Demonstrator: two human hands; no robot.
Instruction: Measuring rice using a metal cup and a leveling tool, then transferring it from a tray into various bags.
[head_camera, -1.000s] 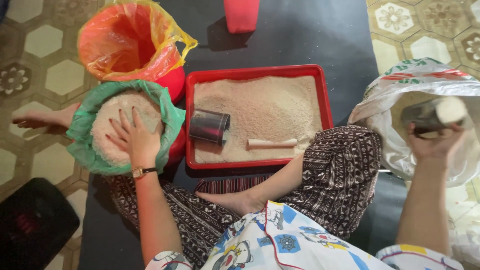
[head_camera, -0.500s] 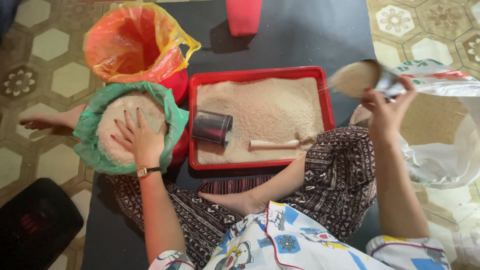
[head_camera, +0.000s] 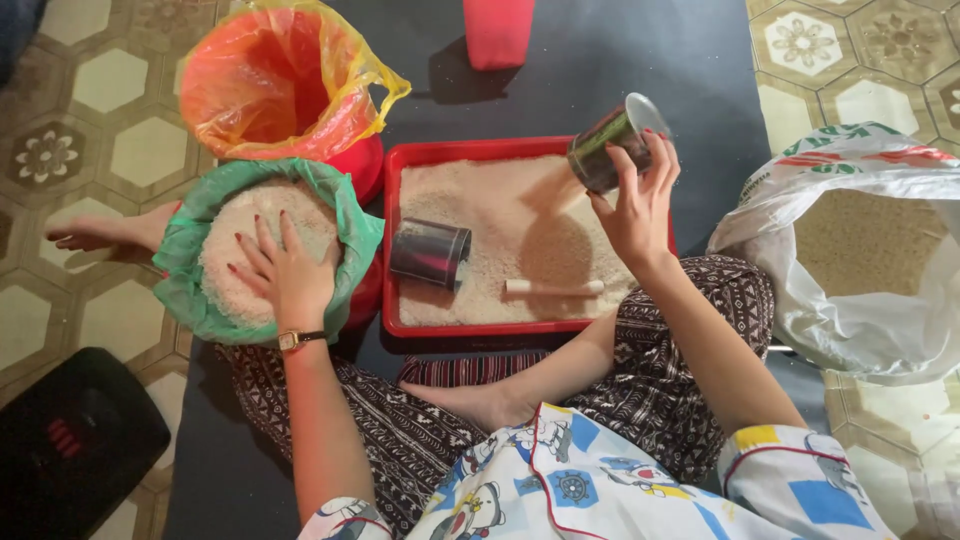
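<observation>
Right hand has swung in from the white sack, fingers clamped on a tin cup, now over the red tray. Left hand unchanged: open, flat on rice in the green-lined bowl.

Single head view, looking steeply down from above seated person, close over red tray at centre.

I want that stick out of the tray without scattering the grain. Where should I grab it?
Pinch the stick at its middle, from above. It lies flat on the grain in the red tray, lengthwise left to right, so both long sides are open to fingers.
</observation>
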